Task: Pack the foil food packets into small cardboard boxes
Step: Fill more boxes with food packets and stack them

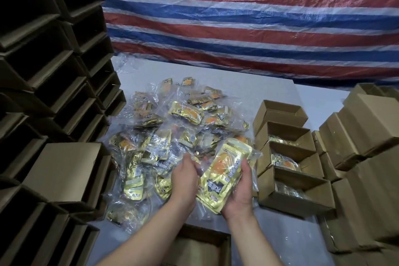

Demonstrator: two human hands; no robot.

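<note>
left stack: a big wall of empty brown cardboard boxes (54,67) piled on their sides, open ends facing in, running down the whole left edge

pile: a messy heap of gold foil packets (164,136) in clear plastic wrap, spread over the grey tabletop (237,80) in the middle

left hand: left hand (184,177) sits right at the near edge of the pile, fingers curled in and pinching a bit of the clear wrap beside the held stack, so that grip looks closed on plastic, though exactly what it has is hard to make out

held stack: a stack of gold packets (224,177) with an orange picture and a black label, lifted above the pile and tilted

right hand: right hand (240,190) cradles that stack from the right side and underneath, fingers wrapped up its edge, a firm grip

near box: an open box (200,244) at the bottom edge, between the forearms

row of boxes: four small open boxes (289,155) just right of the pile, the nearer three with gold packets inside

right stack: closed cardboard boxes (364,157) stacked along the right edge

back: a red, white and blue striped tarp (248,24) hanging behind the tabletop
</note>
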